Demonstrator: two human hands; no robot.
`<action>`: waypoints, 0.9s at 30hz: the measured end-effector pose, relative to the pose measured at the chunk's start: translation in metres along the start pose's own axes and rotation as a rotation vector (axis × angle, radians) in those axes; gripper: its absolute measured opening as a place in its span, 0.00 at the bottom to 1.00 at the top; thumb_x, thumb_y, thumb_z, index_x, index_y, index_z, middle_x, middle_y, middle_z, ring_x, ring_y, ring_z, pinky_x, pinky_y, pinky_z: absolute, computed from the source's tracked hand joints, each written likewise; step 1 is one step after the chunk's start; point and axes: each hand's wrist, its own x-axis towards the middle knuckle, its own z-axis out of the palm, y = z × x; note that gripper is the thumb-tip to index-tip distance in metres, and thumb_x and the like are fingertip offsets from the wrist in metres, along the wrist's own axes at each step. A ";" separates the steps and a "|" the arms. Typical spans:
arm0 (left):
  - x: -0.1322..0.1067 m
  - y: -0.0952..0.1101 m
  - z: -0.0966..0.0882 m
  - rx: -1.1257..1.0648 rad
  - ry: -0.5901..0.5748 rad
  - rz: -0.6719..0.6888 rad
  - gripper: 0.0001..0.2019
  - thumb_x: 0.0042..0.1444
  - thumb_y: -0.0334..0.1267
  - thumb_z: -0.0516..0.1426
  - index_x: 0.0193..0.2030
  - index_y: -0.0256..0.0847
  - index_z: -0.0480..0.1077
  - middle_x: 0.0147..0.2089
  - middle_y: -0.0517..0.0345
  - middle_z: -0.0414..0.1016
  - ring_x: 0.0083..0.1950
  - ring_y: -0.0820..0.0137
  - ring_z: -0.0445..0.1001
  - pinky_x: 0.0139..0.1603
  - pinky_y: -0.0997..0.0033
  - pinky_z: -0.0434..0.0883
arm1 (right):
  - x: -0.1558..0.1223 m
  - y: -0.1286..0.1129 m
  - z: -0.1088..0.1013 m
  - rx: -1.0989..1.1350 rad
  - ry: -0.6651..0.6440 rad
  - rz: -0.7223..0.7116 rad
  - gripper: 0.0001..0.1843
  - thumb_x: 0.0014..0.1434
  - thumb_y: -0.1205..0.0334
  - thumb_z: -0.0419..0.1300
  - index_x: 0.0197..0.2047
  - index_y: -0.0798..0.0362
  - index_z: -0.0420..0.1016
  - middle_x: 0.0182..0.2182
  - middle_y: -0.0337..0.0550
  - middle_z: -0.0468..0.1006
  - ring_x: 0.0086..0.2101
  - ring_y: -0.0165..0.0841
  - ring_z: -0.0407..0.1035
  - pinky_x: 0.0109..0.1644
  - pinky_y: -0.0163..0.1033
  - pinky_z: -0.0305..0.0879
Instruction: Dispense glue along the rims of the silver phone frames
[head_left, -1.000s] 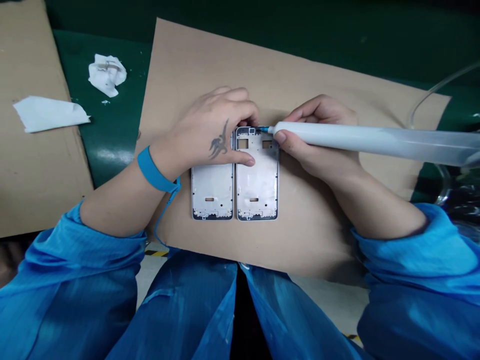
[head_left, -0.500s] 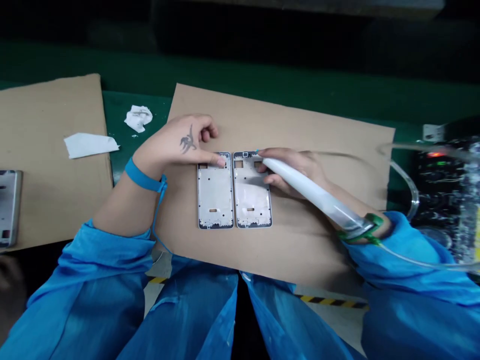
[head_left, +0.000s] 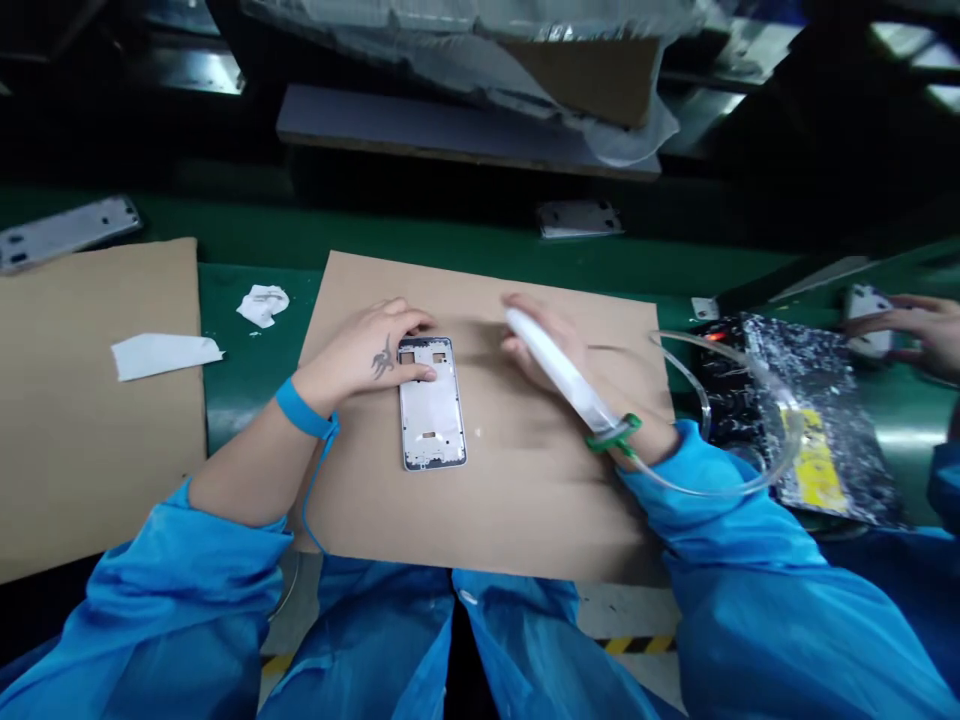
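The left hand (head_left: 367, 362) rests on the upper end of a phone frame (head_left: 431, 415), its fingers laid open across the top edge, pinning the frame rather than gripping it. The frame lies flat near the middle of a cardboard sheet (head_left: 525, 520), its pale inner face up. That face looks bare, though at this size I cannot tell whether anything has been applied to it. Just right of the frame and not touching it, the blurred right hand (head_left: 544, 345) is curled around a white dispenser (head_left: 555, 370), with a clear hose (head_left: 679, 342) trailing from its rear end. Two more frames (head_left: 67, 232) (head_left: 577, 218) lie on a green ledge (head_left: 390, 235), at upper left and top centre. At far right, a co-worker's hand (head_left: 919, 325) holds a white part (head_left: 866, 310) above a speckled black mat (head_left: 742, 390).
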 end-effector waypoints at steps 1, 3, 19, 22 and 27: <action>0.000 -0.001 0.000 -0.008 0.003 -0.007 0.39 0.62 0.70 0.68 0.65 0.38 0.79 0.58 0.42 0.82 0.60 0.47 0.80 0.62 0.51 0.75 | -0.004 -0.016 0.007 0.046 -0.029 -0.045 0.33 0.75 0.31 0.63 0.66 0.49 0.80 0.61 0.58 0.87 0.59 0.52 0.84 0.66 0.59 0.80; 0.000 0.000 0.001 -0.012 -0.002 -0.002 0.38 0.59 0.70 0.71 0.61 0.38 0.80 0.56 0.43 0.82 0.58 0.48 0.81 0.60 0.52 0.75 | -0.010 -0.039 0.019 0.193 -0.047 0.051 0.28 0.75 0.32 0.64 0.60 0.47 0.84 0.48 0.51 0.90 0.47 0.45 0.87 0.55 0.52 0.85; 0.011 0.016 0.030 -0.052 -0.018 0.064 0.35 0.53 0.71 0.75 0.49 0.42 0.78 0.47 0.52 0.81 0.48 0.55 0.79 0.50 0.59 0.68 | -0.006 -0.056 0.029 0.466 -0.085 0.408 0.28 0.58 0.34 0.81 0.42 0.46 0.78 0.31 0.40 0.85 0.26 0.33 0.75 0.29 0.40 0.69; 0.011 0.017 0.029 -0.053 -0.020 0.070 0.34 0.54 0.71 0.74 0.49 0.41 0.78 0.46 0.52 0.81 0.47 0.56 0.78 0.50 0.59 0.67 | -0.006 -0.057 0.032 0.435 -0.096 0.372 0.30 0.55 0.34 0.83 0.43 0.46 0.79 0.32 0.40 0.85 0.29 0.34 0.76 0.31 0.40 0.70; 0.011 0.020 0.028 -0.070 -0.027 0.072 0.35 0.56 0.72 0.72 0.49 0.41 0.78 0.45 0.52 0.81 0.47 0.56 0.78 0.50 0.59 0.67 | -0.006 -0.057 0.035 0.376 -0.102 0.386 0.30 0.58 0.31 0.80 0.45 0.45 0.78 0.33 0.40 0.84 0.30 0.36 0.76 0.32 0.42 0.72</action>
